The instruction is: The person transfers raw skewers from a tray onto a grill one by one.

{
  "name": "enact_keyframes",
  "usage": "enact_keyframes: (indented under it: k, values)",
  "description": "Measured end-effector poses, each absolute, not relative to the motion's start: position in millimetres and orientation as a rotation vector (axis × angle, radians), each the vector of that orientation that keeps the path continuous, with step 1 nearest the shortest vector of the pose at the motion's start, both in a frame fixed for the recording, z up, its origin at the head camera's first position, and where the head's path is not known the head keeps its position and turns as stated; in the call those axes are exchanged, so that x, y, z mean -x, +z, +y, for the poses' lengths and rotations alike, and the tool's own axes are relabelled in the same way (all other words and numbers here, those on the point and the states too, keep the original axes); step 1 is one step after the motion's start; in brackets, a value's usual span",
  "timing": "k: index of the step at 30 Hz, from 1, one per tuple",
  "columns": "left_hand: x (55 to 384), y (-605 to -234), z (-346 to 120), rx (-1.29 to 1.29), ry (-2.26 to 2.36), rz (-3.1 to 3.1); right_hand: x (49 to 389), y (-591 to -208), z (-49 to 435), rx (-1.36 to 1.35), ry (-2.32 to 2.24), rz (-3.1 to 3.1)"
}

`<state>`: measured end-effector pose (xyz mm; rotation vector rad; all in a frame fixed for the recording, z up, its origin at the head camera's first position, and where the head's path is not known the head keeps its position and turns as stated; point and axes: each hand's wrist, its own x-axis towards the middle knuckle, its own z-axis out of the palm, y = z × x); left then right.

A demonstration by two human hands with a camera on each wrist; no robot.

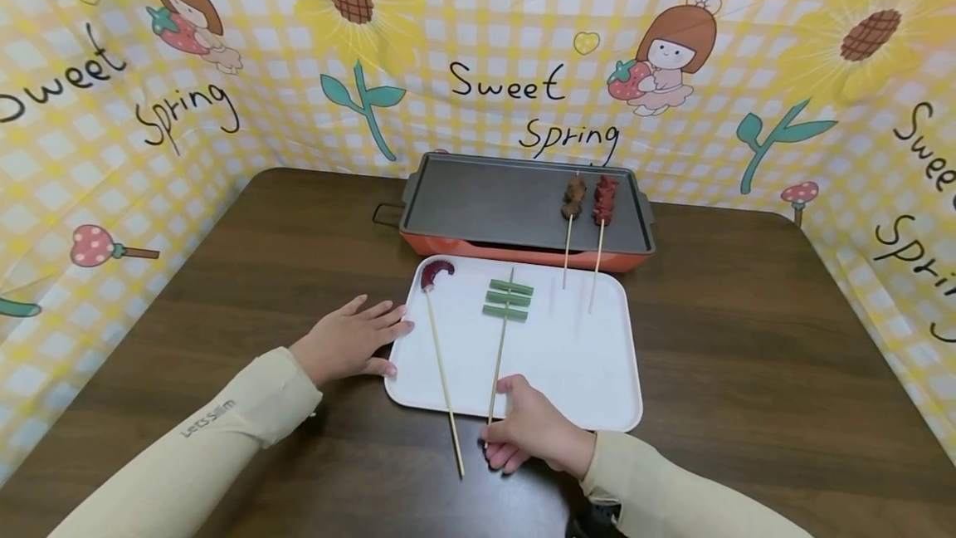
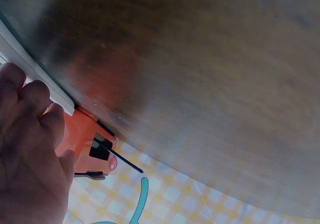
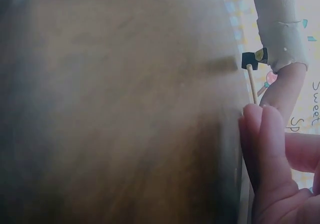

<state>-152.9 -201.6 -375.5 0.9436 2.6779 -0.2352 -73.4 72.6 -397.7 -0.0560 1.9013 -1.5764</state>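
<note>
3 green strips (image 1: 508, 300) on a stick (image 1: 499, 355) lie over a white tray (image 1: 582, 372), before a griddle (image 1: 485, 198) at the middle of the desk's (image 1: 299, 256) back edge. A right hand (image 1: 534, 426) pinches the stick's lower end; a left hand (image 1: 351, 343), fingers spread, touches the tray near a purple-tipped skewer (image 1: 429, 276). 2 more, a brown skewer (image 1: 573, 199) and a red skewer (image 1: 604, 202), rest on the griddle.

Evenly bright in the head view, with faint shadows on the tray (image 1: 582, 372); dim and blurred across the table (image 3: 125, 108) in both wrist views.
</note>
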Motion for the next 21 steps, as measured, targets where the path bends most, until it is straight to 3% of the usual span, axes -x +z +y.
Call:
enact_keyframes:
  k: [21]
  values:
    - [153.4, -376.8, -204.9, -0.962, -0.198, 2.679, 74.1, -392.0, 76.8, 0.056, -1.580, 1.907]
